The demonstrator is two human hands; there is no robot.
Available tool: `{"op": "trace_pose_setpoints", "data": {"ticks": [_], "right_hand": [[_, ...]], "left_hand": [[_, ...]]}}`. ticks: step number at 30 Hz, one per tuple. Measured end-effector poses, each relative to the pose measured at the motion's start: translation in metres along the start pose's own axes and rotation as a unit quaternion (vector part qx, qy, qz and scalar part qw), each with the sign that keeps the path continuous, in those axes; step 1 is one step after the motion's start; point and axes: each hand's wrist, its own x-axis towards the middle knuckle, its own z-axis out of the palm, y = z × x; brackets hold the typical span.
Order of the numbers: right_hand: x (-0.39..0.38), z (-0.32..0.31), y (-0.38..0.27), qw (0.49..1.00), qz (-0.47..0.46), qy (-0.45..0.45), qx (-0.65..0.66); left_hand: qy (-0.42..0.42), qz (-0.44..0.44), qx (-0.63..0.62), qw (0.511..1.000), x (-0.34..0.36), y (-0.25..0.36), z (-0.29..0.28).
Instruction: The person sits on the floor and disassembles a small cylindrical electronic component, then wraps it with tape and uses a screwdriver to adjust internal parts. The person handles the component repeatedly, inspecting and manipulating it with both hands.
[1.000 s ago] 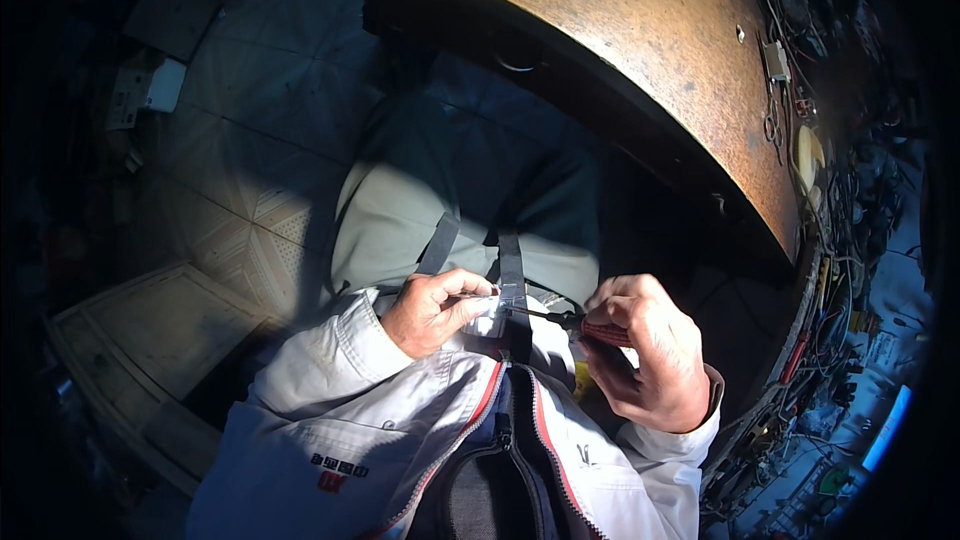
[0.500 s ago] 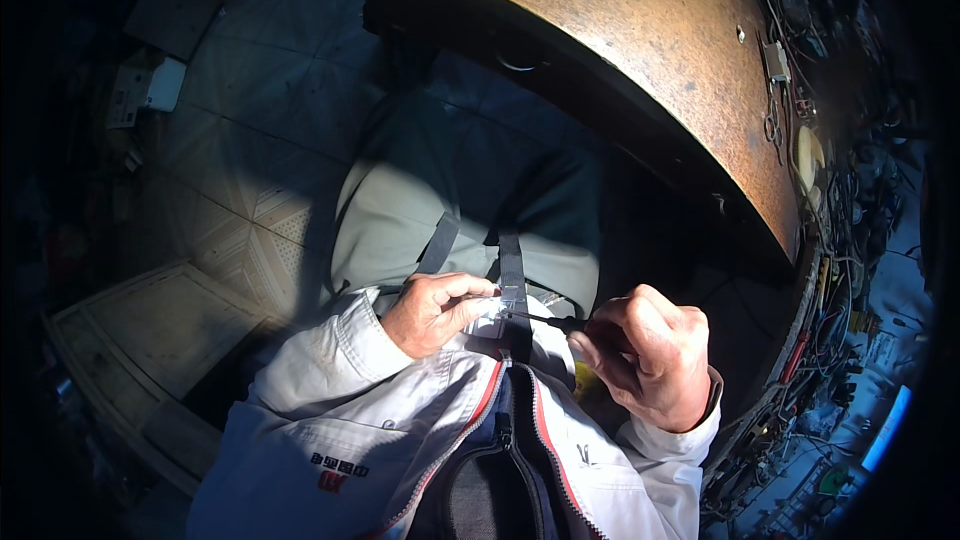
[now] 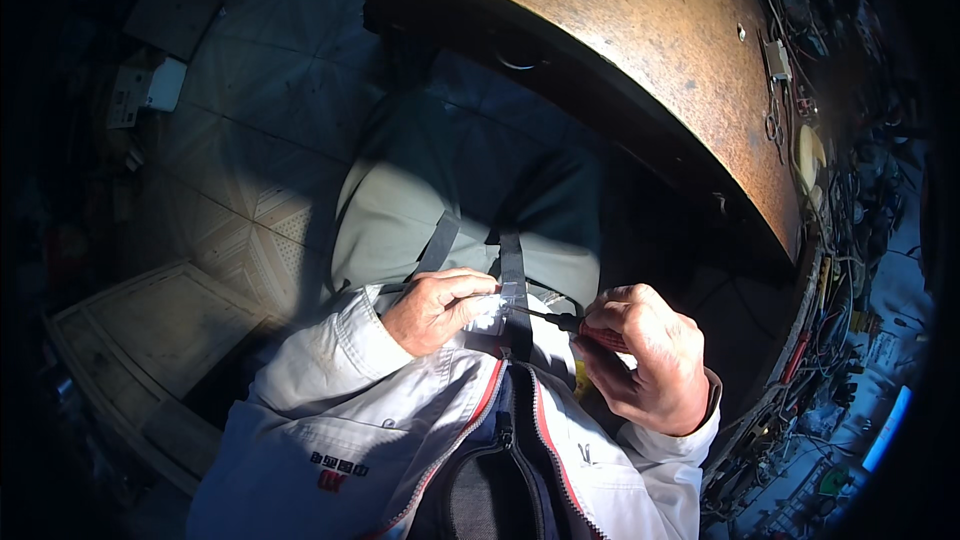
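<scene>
My right hand [image 3: 645, 355] is closed around the red handle of a screwdriver [image 3: 603, 334]. Its thin dark shaft points left, with the tip at a small shiny, clear-looking piece [image 3: 490, 313] above my lap. Thumb and fingers of my left hand [image 3: 440, 310] pinch that piece; glare hides what kind of thing it is. A dark strap [image 3: 512, 270] hangs just behind the tip, over my light trousers.
A worn brown table [image 3: 640, 30] curves across the far right. Scissors [image 3: 772, 125] and tangled cables [image 3: 845, 210] lie along its right side. A wooden panel [image 3: 150, 340] stands at the lower left. Near the left edge is a white box [image 3: 163, 85] on the tiled floor [image 3: 245, 150].
The fingers of my right hand have shifted around the screwdriver, and more of its red handle shows. My left hand stays almost in place.
</scene>
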Motion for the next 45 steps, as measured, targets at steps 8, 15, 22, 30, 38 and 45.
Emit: {"op": "trace_pose_setpoints", "data": {"ticks": [8, 15, 22, 30, 38, 45], "right_hand": [[0.001, -0.001, -0.002, 1.0, 0.024, -0.004, 0.006], [-0.002, -0.004, 0.0, 0.998, 0.004, -0.05, -0.03], [0.002, 0.002, 0.0, 0.999, -0.031, 0.001, 0.031], [-0.001, 0.009, -0.004, 1.0, -0.024, 0.006, 0.003], [0.0, 0.014, -0.001, 0.999, -0.007, 0.031, 0.039], [-0.001, 0.007, -0.001, 0.999, 0.014, 0.025, -0.037]], "left_hand": [[-0.024, -0.002, -0.009, 1.0, 0.001, -0.001, -0.002], [-0.047, -0.009, -0.018, 0.999, 0.0, -0.005, -0.004], [-0.059, -0.022, -0.011, 0.998, 0.0, -0.003, -0.007], [-0.036, 0.006, -0.006, 0.999, 0.0, -0.008, -0.005], [-0.028, -0.036, -0.017, 0.999, -0.001, 0.004, -0.006], [-0.029, -0.043, -0.034, 0.998, -0.003, -0.003, -0.005]]}}
